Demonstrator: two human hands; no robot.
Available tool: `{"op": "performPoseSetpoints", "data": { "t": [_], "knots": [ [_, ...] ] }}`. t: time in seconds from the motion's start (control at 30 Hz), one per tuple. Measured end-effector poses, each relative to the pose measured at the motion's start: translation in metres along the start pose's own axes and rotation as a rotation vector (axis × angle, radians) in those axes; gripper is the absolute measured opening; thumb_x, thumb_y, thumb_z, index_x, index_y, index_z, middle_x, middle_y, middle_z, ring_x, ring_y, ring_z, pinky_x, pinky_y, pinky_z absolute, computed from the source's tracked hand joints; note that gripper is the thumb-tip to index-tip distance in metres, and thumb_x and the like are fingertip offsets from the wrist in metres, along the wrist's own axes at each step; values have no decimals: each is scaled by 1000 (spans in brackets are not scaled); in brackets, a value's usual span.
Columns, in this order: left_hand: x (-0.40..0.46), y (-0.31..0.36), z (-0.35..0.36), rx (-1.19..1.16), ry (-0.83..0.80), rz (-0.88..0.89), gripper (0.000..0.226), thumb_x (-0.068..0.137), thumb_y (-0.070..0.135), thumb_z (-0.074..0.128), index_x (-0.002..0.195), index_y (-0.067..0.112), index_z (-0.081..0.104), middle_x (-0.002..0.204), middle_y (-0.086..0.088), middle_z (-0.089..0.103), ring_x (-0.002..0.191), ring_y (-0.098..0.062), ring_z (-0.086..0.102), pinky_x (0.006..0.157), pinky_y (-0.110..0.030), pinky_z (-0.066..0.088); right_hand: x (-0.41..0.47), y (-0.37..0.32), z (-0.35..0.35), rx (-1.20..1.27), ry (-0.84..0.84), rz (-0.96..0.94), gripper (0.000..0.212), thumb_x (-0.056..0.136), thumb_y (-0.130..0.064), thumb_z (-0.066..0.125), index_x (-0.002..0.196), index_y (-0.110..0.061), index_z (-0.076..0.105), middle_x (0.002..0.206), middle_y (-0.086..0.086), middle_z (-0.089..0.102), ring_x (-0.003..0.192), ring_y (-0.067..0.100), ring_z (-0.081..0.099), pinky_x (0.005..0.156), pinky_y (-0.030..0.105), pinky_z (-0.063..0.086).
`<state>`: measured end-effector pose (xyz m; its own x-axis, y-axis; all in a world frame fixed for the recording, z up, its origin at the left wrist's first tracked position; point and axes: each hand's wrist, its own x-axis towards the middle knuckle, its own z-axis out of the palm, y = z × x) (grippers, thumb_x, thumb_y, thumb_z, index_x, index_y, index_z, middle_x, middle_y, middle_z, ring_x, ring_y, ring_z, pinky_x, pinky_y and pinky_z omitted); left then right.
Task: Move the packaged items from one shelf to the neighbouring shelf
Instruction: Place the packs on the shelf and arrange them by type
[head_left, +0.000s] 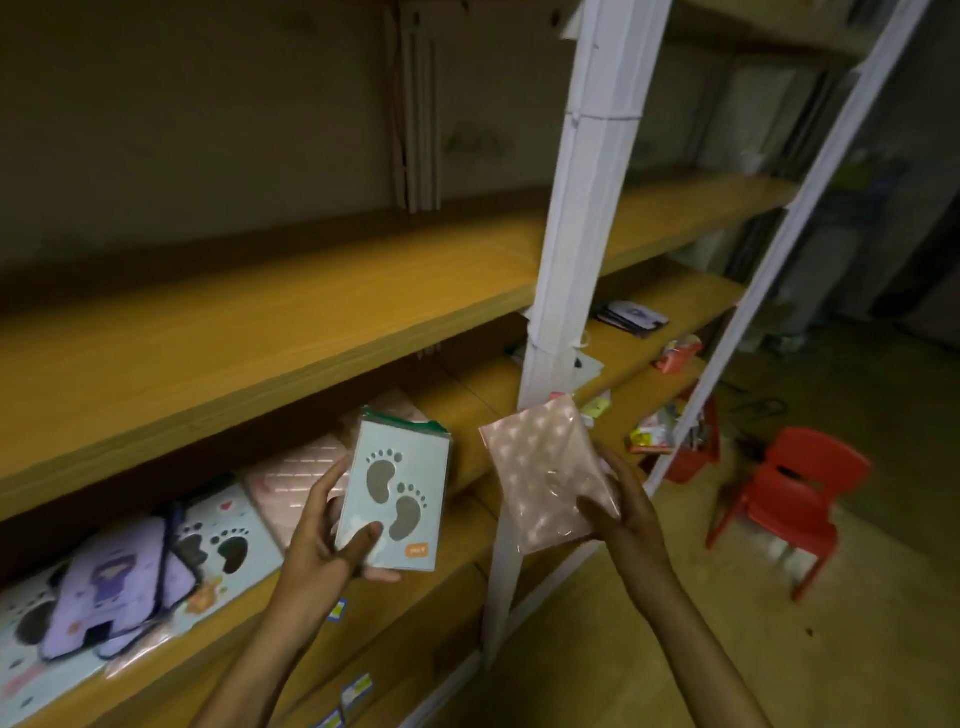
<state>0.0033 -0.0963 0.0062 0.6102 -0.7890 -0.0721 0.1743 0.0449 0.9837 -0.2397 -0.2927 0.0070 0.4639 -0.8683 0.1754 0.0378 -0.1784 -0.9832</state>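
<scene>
**Between two shelf bays, a packet in each hand**

At the white upright post (561, 249) that divides the wooden shelving, the head view shows both hands raised in front of the lower shelf (457, 410). The left hand (332, 545) grips a pale blue packet printed with two grey footprints (397, 493), thumb across its front and fingers behind; the packet stands nearly upright, with a green edge showing at its top. The right hand (623, 514) holds a pink packet with a pale heart pattern (545, 473), tilted, its upper corner close to the foot of the post.

Left of the post, the lower shelf carries a row of packaged items leaning against one another: another footprint packet (228, 540), a lilac packet with a cartoon figure (114, 587) and a pink quilted-looking packet (296, 478). Above them runs a broad orange-brown wooden shelf board (260, 332) with a dim wall behind.

Right of the post, the neighbouring shelf bears a dark flat packet (631, 318) and a few small bright items, too blurred to identify. Beyond, on the yellowish floor (727, 649), stands a small red plastic chair (789, 499). The room is poorly lit.
</scene>
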Motion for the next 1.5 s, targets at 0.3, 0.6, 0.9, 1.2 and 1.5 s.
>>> {"op": "performPoseSetpoints", "data": {
  "t": [0.3,0.6,0.9,1.2,1.5],
  "knots": [
    [11,-6,101,-11,-223,-9,73,83,-8,62,134,39,41,121,4,63,102,-27,68,55,-54,58,-28,9,-100,-28,272,9,59,82,-12,69,132,-36,50,131,-5,58,117,24,58,90,59,50],
    [63,-27,236,70,-315,43,70,82,-6,64,137,31,41,127,-1,55,111,-20,61,58,-46,60,19,18,-200,-17,349,1,56,82,-13,69,129,-39,50,129,-5,57,109,10,61,82,35,58],
    [127,-39,349,123,-145,174,66,81,0,69,130,37,44,128,8,58,118,-12,58,88,-40,56,120,46,-305,74,234,30,56,86,-6,66,130,-38,50,134,0,54,117,28,58,75,53,58],
    [172,-38,383,7,20,46,69,85,-4,62,139,32,38,124,3,60,101,-21,69,60,-44,61,218,81,-331,89,70,91,63,87,-3,64,133,-41,47,132,-23,52,125,16,50,94,59,48],
    [249,-50,367,-2,257,31,68,86,-2,62,140,30,36,130,4,54,94,-14,71,55,-43,60,337,105,-297,0,-138,73,63,77,-25,66,136,-32,46,134,-10,53,121,22,54,85,58,54]
  ]
}}
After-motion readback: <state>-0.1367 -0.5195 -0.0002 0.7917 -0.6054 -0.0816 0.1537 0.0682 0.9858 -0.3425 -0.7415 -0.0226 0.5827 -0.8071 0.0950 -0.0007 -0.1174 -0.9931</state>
